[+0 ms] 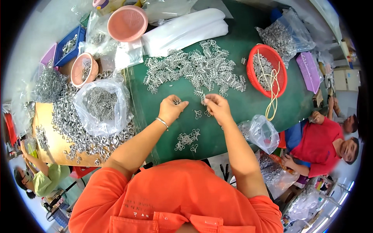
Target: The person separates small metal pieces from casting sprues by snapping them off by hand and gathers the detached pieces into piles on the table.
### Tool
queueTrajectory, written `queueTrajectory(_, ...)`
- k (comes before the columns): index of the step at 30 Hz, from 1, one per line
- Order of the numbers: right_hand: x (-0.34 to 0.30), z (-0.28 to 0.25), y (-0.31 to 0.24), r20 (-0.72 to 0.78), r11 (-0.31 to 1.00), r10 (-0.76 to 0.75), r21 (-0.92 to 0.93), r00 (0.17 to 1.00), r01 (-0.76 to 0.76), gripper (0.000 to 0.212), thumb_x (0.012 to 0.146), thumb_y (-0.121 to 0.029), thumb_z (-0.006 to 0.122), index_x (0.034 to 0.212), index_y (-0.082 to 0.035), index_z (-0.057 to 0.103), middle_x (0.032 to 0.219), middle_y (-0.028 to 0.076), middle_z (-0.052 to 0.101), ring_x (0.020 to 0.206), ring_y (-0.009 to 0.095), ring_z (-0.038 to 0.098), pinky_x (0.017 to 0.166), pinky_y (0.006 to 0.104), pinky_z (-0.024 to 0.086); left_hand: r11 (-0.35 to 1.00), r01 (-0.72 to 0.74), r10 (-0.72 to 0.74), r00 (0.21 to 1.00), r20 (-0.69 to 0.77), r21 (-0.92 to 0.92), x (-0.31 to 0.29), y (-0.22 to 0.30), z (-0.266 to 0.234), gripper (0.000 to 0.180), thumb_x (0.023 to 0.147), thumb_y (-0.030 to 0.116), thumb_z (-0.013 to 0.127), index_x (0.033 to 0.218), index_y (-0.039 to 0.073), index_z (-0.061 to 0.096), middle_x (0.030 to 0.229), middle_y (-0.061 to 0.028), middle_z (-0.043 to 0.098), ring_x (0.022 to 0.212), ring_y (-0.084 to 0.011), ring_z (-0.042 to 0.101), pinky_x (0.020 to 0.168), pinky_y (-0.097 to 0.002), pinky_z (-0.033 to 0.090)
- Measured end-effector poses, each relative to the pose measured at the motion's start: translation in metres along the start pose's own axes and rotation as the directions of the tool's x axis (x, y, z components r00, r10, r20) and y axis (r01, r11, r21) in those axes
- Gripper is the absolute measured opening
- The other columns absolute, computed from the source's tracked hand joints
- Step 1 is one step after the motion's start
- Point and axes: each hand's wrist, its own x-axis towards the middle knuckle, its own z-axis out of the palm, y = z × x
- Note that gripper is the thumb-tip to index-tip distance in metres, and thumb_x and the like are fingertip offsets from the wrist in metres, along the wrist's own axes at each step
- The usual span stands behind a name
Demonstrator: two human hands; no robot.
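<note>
Two hands pinching small metal clips over a green mat, big heap just beyond.

L hand (171, 109) & R hand (217, 108) sit side by side at mid-table, both forearms coming up from the near edge, elbows wide, wrists bent down a bit. L fingers are closed tight on a tiny silver clip (177, 102); R fingertips are nipped on another clip piece (203, 100), palm turned inward toward the L. The unsorted pile of silver clips (196, 70) lies just far of the hands, prob. so each grab is a short reach. A small cluster of separated clips (187, 139) rests near the body, between the forearms, kept apart from the heap. Red basket (252, 77) w/ more clips sits far right; clear bag of clips (101, 105) at left; small clear bag (262, 132) by the R forearm.
</note>
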Motion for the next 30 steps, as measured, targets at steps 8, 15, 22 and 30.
queueTrajectory(8, 0.019, -0.004, -0.021, -0.166, 0.963, -0.126, -0.258, 0.978, 0.08, 0.031, 0.07, -0.011, 0.071, 0.096, -0.002, 0.057, 0.071, 0.004, 0.058, 0.066, 0.016, 0.059, 0.051, 0.0266, 0.046, 0.526, -0.624, 0.69, 0.71, 0.138, 0.578, 0.032, 0.02, 0.041, 0.026, 0.069, 0.013, 0.069, 0.093, 0.007, 0.061, 0.101, -0.0082, 0.052, 0.086, -0.0278, 0.058, 0.072, -0.0374, 0.049)
queueTrajectory(15, 0.037, -0.016, 0.009, -0.151, 0.636, -0.618, -0.672, 0.771, 0.378, 0.023, 0.075, -0.005, 0.062, 0.098, -0.005, 0.061, 0.073, 0.01, 0.06, 0.072, 0.024, 0.062, 0.062, 0.0322, 0.049, 0.78, -0.49, 0.5, 0.862, 0.083, 0.388, 0.029, 0.0, 0.025, 0.021, 0.073, 0.009, 0.065, 0.092, 0.006, 0.057, 0.085, -0.0081, 0.058, 0.071, -0.0224, 0.059, 0.061, -0.0345, 0.048)
queueTrajectory(22, -0.016, 0.026, -0.002, -0.12, 0.91, -0.129, 0.381, 0.984, 0.165, 0.012, 0.08, 0.0, 0.047, 0.09, -0.002, 0.054, 0.078, 0.003, 0.054, 0.056, 0.008, 0.049, 0.049, 0.0221, 0.041, 0.591, 0.375, -0.05, 0.9, 0.432, -0.714, -0.011, -0.003, 0.008, 0.018, 0.085, 0.017, 0.057, 0.101, 0.009, 0.055, 0.091, -0.0059, 0.058, 0.078, -0.0193, 0.058, 0.078, -0.0387, 0.049)
queueTrajectory(30, -0.043, 0.083, -0.021, 0.396, 0.554, -0.555, -0.48, 0.731, 0.681, 0.025, 0.079, -0.015, 0.06, 0.1, -0.003, 0.054, 0.107, 0.013, 0.052, 0.102, 0.033, 0.047, 0.088, 0.0414, 0.037, 0.153, 0.523, 0.085, 0.838, 0.539, -0.838, -0.023, -0.008, -0.014, 0.033, 0.089, 0.034, 0.051, 0.111, 0.009, 0.052, 0.106, -0.0099, 0.055, 0.101, -0.0245, 0.054, 0.088, -0.0464, 0.044)
